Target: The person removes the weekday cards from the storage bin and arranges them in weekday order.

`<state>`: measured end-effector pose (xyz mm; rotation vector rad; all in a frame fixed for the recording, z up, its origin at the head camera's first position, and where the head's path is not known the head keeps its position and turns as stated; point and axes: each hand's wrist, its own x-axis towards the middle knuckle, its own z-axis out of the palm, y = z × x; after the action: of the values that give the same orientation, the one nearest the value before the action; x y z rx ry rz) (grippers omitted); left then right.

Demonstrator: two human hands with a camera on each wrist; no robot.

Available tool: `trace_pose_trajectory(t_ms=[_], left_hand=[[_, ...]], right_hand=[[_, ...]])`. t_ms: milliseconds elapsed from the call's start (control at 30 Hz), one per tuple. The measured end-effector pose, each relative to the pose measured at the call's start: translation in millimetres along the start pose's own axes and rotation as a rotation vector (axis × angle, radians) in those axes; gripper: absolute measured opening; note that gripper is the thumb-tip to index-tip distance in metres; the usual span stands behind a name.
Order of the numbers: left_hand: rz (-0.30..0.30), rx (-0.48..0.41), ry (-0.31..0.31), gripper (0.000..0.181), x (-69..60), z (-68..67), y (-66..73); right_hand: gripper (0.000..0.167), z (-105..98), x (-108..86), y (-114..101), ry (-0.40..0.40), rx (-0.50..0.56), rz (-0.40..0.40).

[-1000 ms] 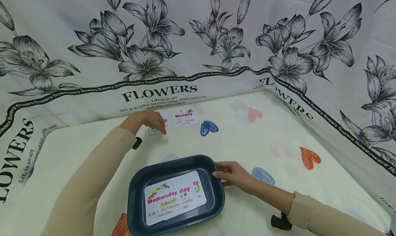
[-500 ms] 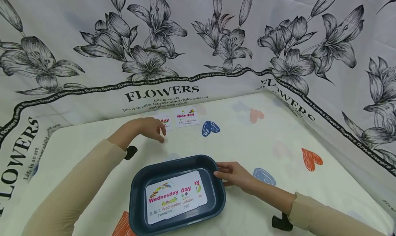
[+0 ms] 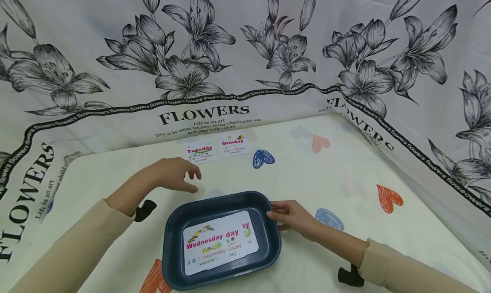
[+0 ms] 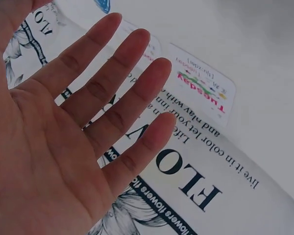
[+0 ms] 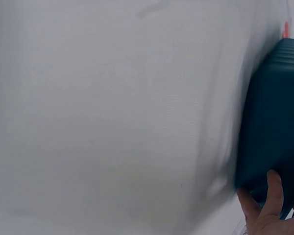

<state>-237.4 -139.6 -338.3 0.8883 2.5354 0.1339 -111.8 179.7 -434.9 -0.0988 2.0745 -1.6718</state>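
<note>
My left hand hovers over the table just in front of the Tuesday card, holding nothing. Its fingers look spread and nearly straight in the left wrist view, where the same card lies beyond the fingertips. To the right of it is the Monday card, flat at the table's back. My right hand holds the right end of a dark blue plastic tray, thumb at the rim and fingers against the outer wall. Inside the tray lie overlapping word cards, with the Wednesday card on top.
A white cloth printed with black flowers hangs behind the table and along its right side. The pale tablecloth bears printed hearts. Black wrist straps show at both wrists.
My left hand has drawn back from the Tuesday card toward me and to the left, uncovering that card. The right hand stays at the tray. The view has shifted slightly.
</note>
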Motion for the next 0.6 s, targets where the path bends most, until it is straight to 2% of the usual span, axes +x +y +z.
trace_pose_trajectory(t_ms=[167, 300, 400, 600], left_hand=[[0.029, 0.0, 0.051, 0.03, -15.2, 1.0, 9.0], [0.053, 0.002, 0.111, 0.031, -27.6, 7.6, 20.3], [0.071, 0.009, 0.163, 0.033, -36.6, 18.6, 29.0], [0.096, 0.023, 0.27, 0.035, -52.0, 53.5, 43.9]], right_hand=[[0.055, -1, -0.2, -1, -0.002, 0.009, 0.002], [0.055, -2, 0.6, 1, -0.007, 0.021, 0.003], [0.055, -2, 1.5, 2, -0.006, 0.032, 0.009], [0.055, 0, 1.5, 2, 0.007, 0.026, 0.019]])
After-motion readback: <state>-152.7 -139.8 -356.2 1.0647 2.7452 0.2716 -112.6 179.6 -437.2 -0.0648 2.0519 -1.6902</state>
